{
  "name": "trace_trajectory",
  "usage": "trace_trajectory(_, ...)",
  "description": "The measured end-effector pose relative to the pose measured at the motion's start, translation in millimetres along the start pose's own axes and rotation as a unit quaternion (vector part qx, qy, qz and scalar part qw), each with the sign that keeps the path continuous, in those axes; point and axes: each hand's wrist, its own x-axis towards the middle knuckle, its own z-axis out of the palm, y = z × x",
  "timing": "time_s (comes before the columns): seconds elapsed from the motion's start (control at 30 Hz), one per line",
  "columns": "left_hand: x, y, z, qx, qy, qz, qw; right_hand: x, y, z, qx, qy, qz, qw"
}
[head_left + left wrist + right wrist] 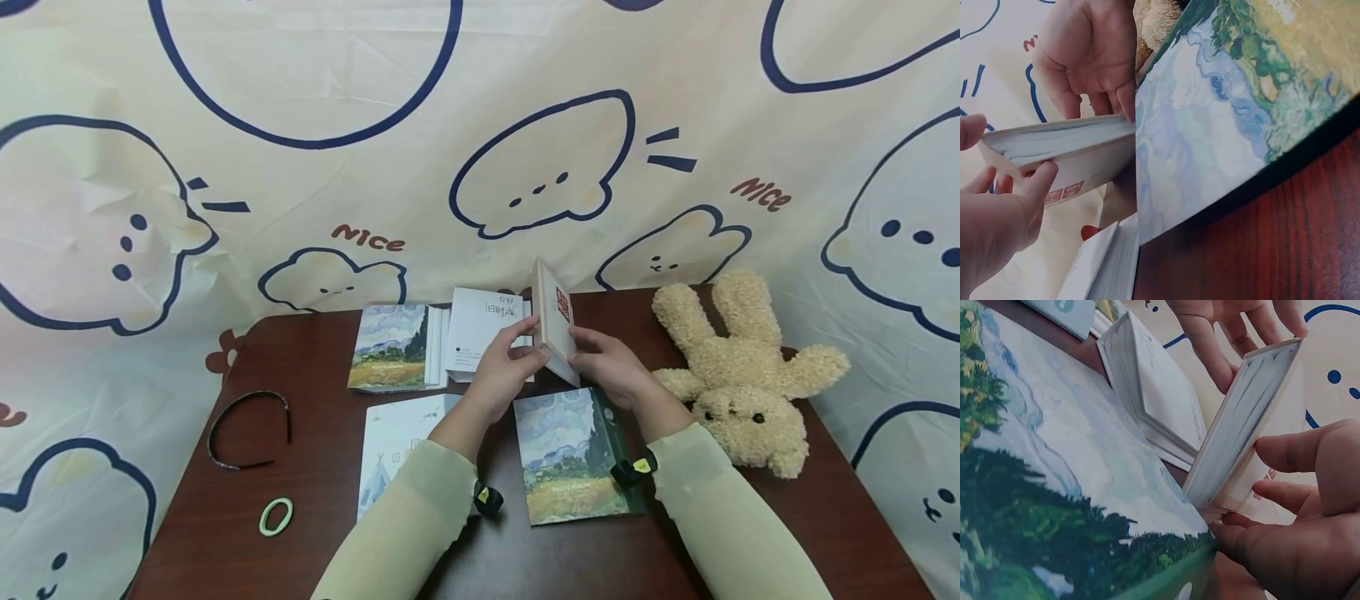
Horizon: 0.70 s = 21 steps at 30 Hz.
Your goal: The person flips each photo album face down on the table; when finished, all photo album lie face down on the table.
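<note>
A thick cream-coloured album [553, 327] with a red label stands tilted on edge above the table, its page edges showing in both wrist views. My left hand [504, 365] grips its left side, with thumb and fingers on the cover in the left wrist view. On the opposite side my right hand [613, 367] pinches the lower part between thumb and fingers. Just left of it sits a white book [483, 329] with dark writing. Below my hands lies a landscape-painting photo album [570, 454] with a green spine.
Another landscape album [390, 346] is at the back left. A pale book with a tent picture [397, 442] lies partly under my left forearm. A black headband [212, 429] and green ring [275, 517] lie left. A plush toy [738, 367] lies right.
</note>
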Motion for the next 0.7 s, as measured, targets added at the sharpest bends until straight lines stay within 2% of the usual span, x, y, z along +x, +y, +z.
trace_trajectory(0.3,-0.1,5.4,-0.6,0.043,0.001,0.037,0.9984,0.8,-3.3,8.2,0.051,-0.038,-0.010,0.9979)
trace_trajectory(0.47,-1.7,9.2,-1.4,0.068,0.001,0.053,0.9963,0.2,-5.1,11.7,0.042,-0.031,-0.018,0.9985)
trace_trajectory(0.7,-1.8,13.5,-0.3,0.093,-0.012,0.067,0.9934,-5.1,-18.5,13.3,0.046,-0.016,-0.040,0.9980)
